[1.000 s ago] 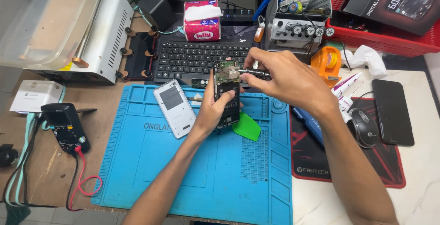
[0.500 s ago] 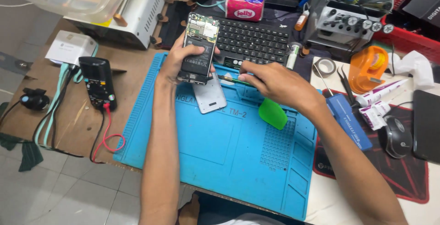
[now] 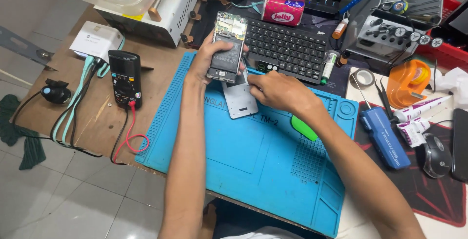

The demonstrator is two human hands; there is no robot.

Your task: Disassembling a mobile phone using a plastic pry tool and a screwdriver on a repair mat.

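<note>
Your hands at the opened phone

Your left hand point(image 3: 208, 61) grips the phone point(image 3: 227, 46); your right hand point(image 3: 278, 89) pinches a thin tool point(image 3: 244, 68) just beside it, above the back cover point(image 3: 240, 100).

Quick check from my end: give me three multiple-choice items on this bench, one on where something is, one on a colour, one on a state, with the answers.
1. Where does the multimeter lie?
A. left of the blue mat
B. on the keyboard
C. on the red tray

2. What colour is the pick on the mat?
A. red
B. green
C. white

3. What state is the phone in?
A. lying face down
B. boxed
C. opened, held up in the left hand

Answers: 1 A, it sits on bare wood beside the mat's left edge. 2 B, green shows by the right wrist. 3 C, its board and battery are exposed, and the right hand is at its lower end.
</note>
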